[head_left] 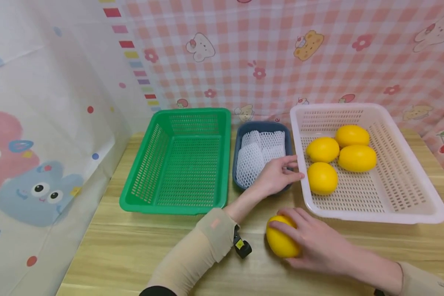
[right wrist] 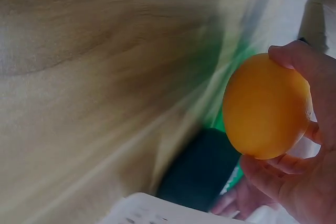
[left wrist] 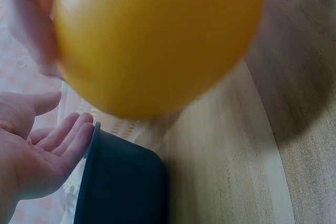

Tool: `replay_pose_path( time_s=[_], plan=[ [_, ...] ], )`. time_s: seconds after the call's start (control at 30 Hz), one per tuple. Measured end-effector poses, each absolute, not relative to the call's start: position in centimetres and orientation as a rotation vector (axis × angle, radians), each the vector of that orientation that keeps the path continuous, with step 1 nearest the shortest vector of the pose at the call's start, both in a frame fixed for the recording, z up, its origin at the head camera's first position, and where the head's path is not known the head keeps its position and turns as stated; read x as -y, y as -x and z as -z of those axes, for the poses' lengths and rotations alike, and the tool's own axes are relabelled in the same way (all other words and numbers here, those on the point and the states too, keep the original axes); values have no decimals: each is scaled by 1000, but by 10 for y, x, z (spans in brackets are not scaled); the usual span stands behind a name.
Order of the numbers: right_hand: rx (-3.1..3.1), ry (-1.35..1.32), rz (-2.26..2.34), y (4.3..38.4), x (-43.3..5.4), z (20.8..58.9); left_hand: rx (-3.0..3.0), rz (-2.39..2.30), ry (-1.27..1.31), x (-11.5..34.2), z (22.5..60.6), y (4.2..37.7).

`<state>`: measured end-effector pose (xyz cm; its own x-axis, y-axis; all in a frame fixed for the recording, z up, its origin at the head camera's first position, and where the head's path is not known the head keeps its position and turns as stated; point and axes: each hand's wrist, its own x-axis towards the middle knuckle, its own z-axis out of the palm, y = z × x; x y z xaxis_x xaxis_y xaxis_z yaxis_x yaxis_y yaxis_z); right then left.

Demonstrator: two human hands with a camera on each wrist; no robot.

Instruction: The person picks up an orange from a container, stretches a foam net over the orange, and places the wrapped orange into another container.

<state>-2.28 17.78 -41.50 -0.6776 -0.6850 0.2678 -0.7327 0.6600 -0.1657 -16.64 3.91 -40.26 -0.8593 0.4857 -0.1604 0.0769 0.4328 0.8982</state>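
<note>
My right hand point(head_left: 314, 242) grips a large yellow lemon point(head_left: 281, 238), fingers over its top and thumb at its near side. In the right wrist view, fingers and thumb curl round the same lemon point(right wrist: 265, 106). My left hand point(head_left: 277, 174) is over the near right part of a small dark blue basket point(head_left: 237, 164), its fingers reaching toward the white basket's rim. The left wrist view shows that hand point(left wrist: 42, 150) with the palm bare and the fingers loosely bent beside the dark basket wall point(left wrist: 121, 182). White foam net sleeves point(head_left: 251, 162) lie in the dark basket.
On the right, a white basket point(head_left: 373, 218) holds several lemons point(head_left: 357, 158) toward its left side. A green basket point(head_left: 174, 209) stands on the left, its perforated bottom showing. All stand on a wood-grain table point(head_left: 107, 242), with a checked cloth point(head_left: 237, 53) behind.
</note>
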Motion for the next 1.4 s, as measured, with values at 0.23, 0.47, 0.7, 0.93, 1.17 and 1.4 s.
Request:
replay_pose_path(
  time_s=[0.23,0.47,0.7,0.93,1.17,1.4],
  plan=[
    [2763,-1123,-405,31,-171,425,-2287,-1415,-467,-40,403,165],
    [2844,-1113,-426,33,-170,432,-2289,-1394,-459,-41,404,164],
    [2841,-1083,-431,35,-168,434,-2299,-1391,-469,-40,402,164],
    [2869,-1104,-416,36,-166,432,-2304,-1402,-488,-38,402,164],
    [2874,-1107,-429,35,-167,434,-2312,-1426,-513,-37,405,163],
    [2862,-1107,-418,33,-168,432,-2383,-1483,-526,-33,405,158]
  ],
)
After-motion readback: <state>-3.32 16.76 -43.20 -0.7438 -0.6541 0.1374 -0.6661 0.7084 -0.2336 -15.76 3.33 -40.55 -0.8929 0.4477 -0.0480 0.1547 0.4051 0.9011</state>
